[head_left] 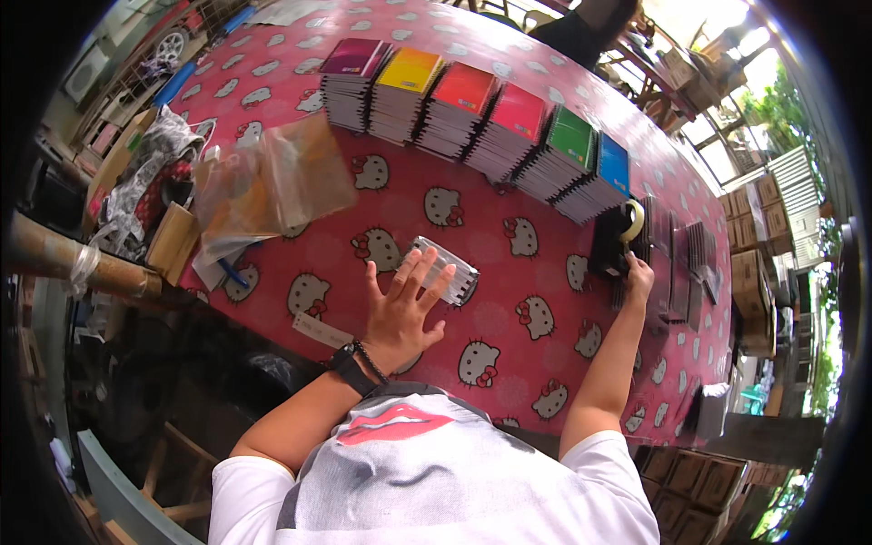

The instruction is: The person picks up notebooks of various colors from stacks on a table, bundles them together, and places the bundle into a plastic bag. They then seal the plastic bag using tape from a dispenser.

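My left hand (404, 304) lies with fingers spread over a small spiral-bound notebook bundle (463, 277), which looks wrapped in clear plastic. The fingertips rest on its top and hide part of it. Out to the right, my right hand (639, 275) reaches to a black tape dispenser (607, 243) holding a pale yellow tape roll (634, 221). Its fingers are pinched together at the dispenser's near end, on the tape; the tape strip itself is too small to make out.
Several notebook stacks (468, 91) with coloured covers curve across the back of the pink patterned table (436, 309). Grey notebook stacks (677, 272) stand right of the dispenser. Clear plastic bags (309, 168), a blue pen (233, 272) and a paper strip (322, 331) lie to the left.
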The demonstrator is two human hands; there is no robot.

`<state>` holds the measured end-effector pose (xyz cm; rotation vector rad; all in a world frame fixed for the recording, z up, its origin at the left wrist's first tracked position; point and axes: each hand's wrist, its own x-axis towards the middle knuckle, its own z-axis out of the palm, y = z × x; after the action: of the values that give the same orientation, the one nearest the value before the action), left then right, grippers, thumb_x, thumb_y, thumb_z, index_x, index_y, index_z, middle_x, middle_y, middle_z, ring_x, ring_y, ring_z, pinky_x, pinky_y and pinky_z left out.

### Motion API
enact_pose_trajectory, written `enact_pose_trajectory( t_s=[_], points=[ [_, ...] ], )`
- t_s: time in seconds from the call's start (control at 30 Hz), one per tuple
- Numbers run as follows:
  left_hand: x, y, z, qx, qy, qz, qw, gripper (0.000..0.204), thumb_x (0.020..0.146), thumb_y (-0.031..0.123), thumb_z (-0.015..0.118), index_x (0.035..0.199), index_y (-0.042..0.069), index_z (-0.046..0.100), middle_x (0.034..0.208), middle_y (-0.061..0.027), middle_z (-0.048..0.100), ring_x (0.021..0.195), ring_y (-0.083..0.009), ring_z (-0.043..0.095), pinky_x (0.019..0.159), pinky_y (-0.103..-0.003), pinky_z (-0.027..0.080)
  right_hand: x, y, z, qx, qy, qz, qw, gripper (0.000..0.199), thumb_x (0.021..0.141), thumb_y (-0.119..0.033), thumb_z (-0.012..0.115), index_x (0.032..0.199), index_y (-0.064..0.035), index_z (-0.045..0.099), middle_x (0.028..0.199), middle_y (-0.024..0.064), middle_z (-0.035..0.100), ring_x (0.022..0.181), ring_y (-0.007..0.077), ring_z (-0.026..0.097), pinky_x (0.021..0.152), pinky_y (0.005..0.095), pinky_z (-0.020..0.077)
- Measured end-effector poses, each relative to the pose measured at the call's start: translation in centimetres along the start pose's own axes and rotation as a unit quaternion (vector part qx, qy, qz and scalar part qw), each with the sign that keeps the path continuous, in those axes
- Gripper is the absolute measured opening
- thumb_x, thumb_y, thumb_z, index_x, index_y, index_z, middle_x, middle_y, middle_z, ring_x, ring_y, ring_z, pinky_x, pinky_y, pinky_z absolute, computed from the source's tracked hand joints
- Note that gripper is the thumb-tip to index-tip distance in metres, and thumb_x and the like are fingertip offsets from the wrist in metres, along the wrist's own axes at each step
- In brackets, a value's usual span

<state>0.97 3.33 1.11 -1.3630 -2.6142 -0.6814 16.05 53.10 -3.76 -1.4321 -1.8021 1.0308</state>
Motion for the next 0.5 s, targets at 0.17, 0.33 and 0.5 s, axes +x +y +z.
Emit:
enact_pose_trajectory(
  t_s=[0.17,0.33,0.5],
  points=[
    [-0.5,-0.7,-0.1,0.008,0.008,-0.023,1.0,0.087,0.061,0.031,0.074,0.137,0.025,0.033,0.143,-0.0059,0.026,0.135,-0.0219,0.02,0.103,-0.063,0.007,-3.4,-1.5,2.1,0.192,0.057,-0.113,0.973,0.017,0.081,-0.018,0.069,0.084,-0.0013,0.064,0.07,0.0008,0.06,0.057,0.0062,0.048,0.051,0.0205,0.0372],
    [-0.3,-0.2,0.4,0.006,0.0,-0.026,1.0,0.087,0.061,0.032,0.074,0.137,0.026,0.033,0.143,-0.0035,0.026,0.135,-0.0206,0.021,0.104,-0.063,0.006,-8.3,2.1,1.3,0.189,-0.001,0.136,0.973,0.015,0.084,-0.022,0.066,0.085,-0.0081,0.062,0.07,-0.003,0.057,0.053,0.0042,0.044,0.043,0.0203,0.0328],
    [-0.1,-0.4,0.0,0.002,-0.008,-0.023,1.0,0.086,0.061,0.033,0.073,0.137,0.025,0.034,0.145,-0.0046,0.025,0.136,-0.0214,0.02,0.103,-0.064,0.005,-10.4,-5.3,6.7,0.32,-0.307,0.171,0.88,0.009,0.086,-0.018,0.062,0.088,-0.0097,0.063,0.065,-0.006,0.051,0.053,0.0035,0.043,0.046,0.0181,0.0336]
  ],
)
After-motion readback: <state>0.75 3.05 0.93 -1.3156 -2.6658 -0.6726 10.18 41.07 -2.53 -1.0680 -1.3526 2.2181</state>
